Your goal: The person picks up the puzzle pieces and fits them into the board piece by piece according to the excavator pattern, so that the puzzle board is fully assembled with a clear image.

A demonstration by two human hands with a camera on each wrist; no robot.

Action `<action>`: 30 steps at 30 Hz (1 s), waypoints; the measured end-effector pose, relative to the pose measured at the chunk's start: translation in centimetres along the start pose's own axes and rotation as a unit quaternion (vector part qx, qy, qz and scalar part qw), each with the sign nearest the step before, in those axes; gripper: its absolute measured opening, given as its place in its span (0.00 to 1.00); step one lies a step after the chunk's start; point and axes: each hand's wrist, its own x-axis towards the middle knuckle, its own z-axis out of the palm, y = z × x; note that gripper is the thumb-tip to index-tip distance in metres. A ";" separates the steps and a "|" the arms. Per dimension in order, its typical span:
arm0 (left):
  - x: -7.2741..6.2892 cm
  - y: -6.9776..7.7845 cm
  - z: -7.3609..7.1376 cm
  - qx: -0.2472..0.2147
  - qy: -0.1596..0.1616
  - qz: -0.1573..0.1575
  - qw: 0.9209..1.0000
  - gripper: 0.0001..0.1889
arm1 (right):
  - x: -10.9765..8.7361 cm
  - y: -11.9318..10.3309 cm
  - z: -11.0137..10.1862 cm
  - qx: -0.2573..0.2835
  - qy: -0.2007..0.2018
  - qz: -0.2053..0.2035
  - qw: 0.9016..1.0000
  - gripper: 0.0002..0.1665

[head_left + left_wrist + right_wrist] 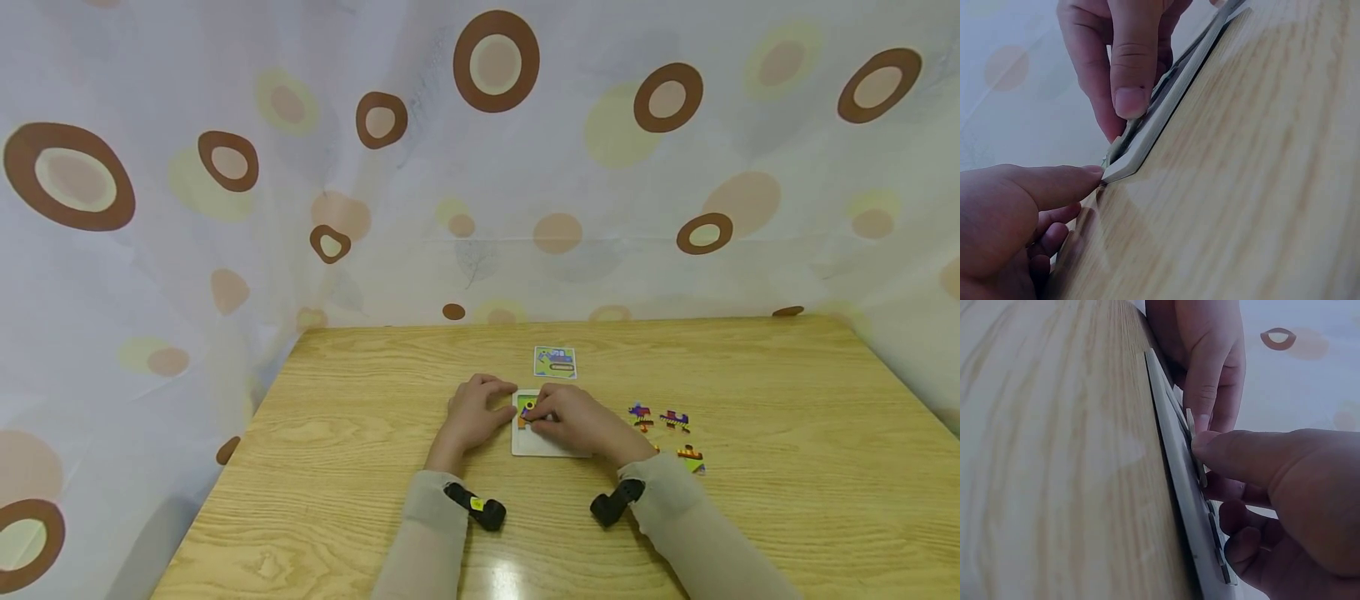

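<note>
A shallow white puzzle tray (pixel 543 448) lies on the table, with colourful pieces in its upper left part. My right hand (pixel 581 418) reaches over it and pinches a thin puzzle piece (pixel 1202 474) between thumb and fingers, tilted against the tray in the right wrist view. My left hand (pixel 474 412) is at the tray's left side. In the left wrist view the left thumb (pixel 1063 185) lies straight, its tip touching the tray's corner. The right hand hides much of the tray and the face of the held piece.
Behind the tray lies a square picture card (pixel 555 362) showing a blue vehicle. Several loose puzzle pieces (pixel 675 420) are scattered to the right, partly behind the right forearm. A patterned curtain (pixel 558 167) hangs around the wooden table (pixel 352 467).
</note>
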 end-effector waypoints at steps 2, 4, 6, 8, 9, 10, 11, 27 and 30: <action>0.0 0.0 0.0 -0.001 0.000 0.000 1.000 0.18 | 0.0 0.0 0.1 0.000 0.001 0.004 1.000 0.10; 0.0 0.1 0.0 0.000 0.000 0.001 1.000 0.18 | 0.1 0.0 0.2 0.004 0.005 0.013 1.000 0.09; -0.1 0.1 0.0 -0.001 0.000 0.001 1.000 0.18 | 0.1 -0.1 0.2 0.012 0.010 0.029 0.999 0.08; -0.1 0.1 0.0 -0.001 -0.001 0.001 1.000 0.18 | 0.1 -0.3 0.2 0.021 0.017 0.044 0.999 0.06; -0.1 0.2 0.0 -0.002 -0.001 0.000 1.000 0.18 | 0.1 -0.4 0.2 0.025 0.021 0.050 0.998 0.05; -0.1 0.2 0.0 -0.003 -0.001 0.000 1.000 0.17 | 0.1 -0.5 0.2 0.030 0.023 0.056 0.998 0.05; -0.1 0.2 0.0 -0.003 -0.001 -0.001 1.000 0.17 | 0.1 -0.5 0.2 0.032 0.025 0.060 0.997 0.04; 0.0 0.3 -0.1 -0.006 -0.002 -0.002 1.000 0.17 | 0.0 -0.1 0.0 0.045 0.011 0.059 0.997 0.05; 0.0 0.2 -0.1 -0.005 -0.001 -0.005 1.000 0.17 | 0.0 -0.3 -0.1 0.044 0.010 0.058 0.997 0.04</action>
